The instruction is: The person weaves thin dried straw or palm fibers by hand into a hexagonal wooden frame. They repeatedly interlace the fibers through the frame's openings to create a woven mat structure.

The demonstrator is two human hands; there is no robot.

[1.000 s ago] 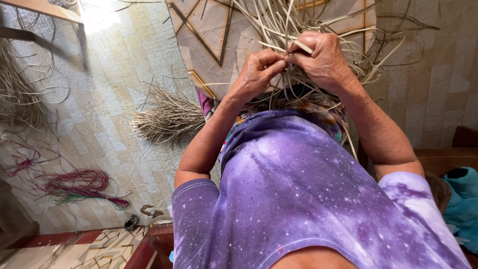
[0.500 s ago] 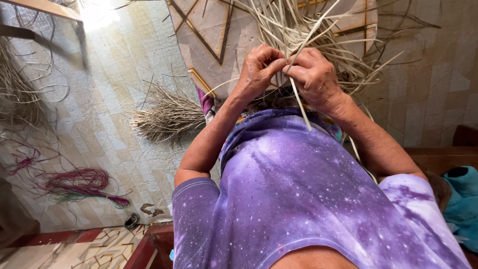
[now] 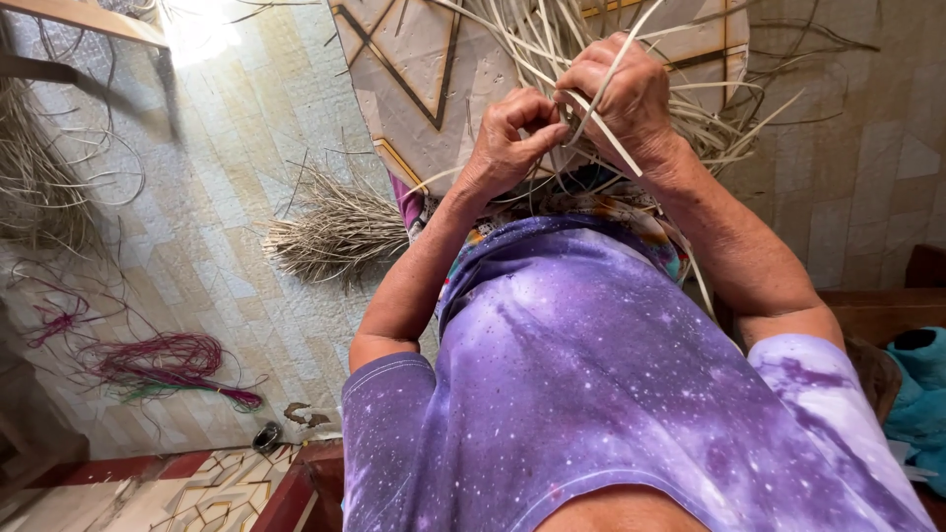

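My left hand (image 3: 512, 138) and my right hand (image 3: 626, 99) meet above my lap, both pinching pale flat cane strips (image 3: 601, 128) of a woven piece. Many loose strip ends (image 3: 729, 108) fan out beyond my fingers, to the right and upward. One strip runs diagonally across my right hand. The woven body itself is mostly hidden behind my hands and my purple speckled shirt (image 3: 611, 394).
A bundle of dry straw (image 3: 340, 232) lies on the tiled floor left of my lap. Coils of pale cane (image 3: 44, 187) sit at far left, magenta dyed strands (image 3: 163, 360) lower left. A patterned mat (image 3: 424, 69) lies under the work; teal cloth (image 3: 921, 394) at right.
My hands have shifted slightly and re-gripped the strips; the strip that hung down below my right hand now lies diagonally across it.
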